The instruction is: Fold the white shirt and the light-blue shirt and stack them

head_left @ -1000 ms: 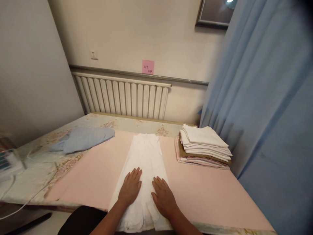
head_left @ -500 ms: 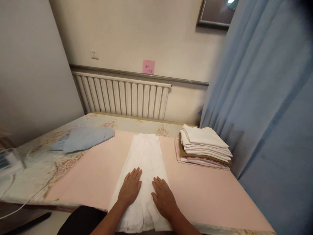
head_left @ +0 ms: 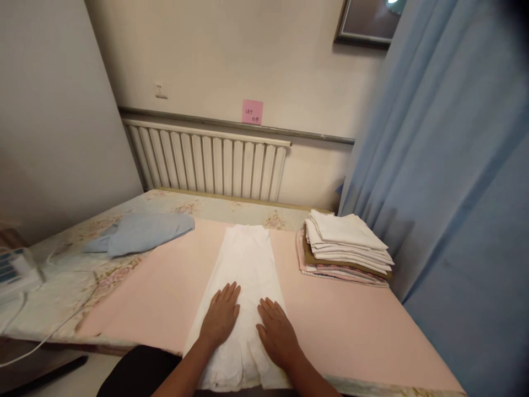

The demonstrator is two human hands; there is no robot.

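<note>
A long white garment (head_left: 244, 270), folded into a narrow strip, lies lengthwise on the pink cloth (head_left: 161, 286) that covers the table. My left hand (head_left: 220, 320) rests flat on its near half with the fingers stretched out. My right hand (head_left: 278, 332) lies flat beside it on the garment's right side, fingers also stretched out. Neither hand holds anything. The garment's near end reaches the table's front edge.
A stack of folded white, brown and pink cloths (head_left: 346, 246) sits at the right. A crumpled light blue garment (head_left: 140, 233) lies at the back left. A white device (head_left: 14, 271) with a cable stands at the far left. A radiator (head_left: 206, 160) and blue curtain (head_left: 446, 182) border the table.
</note>
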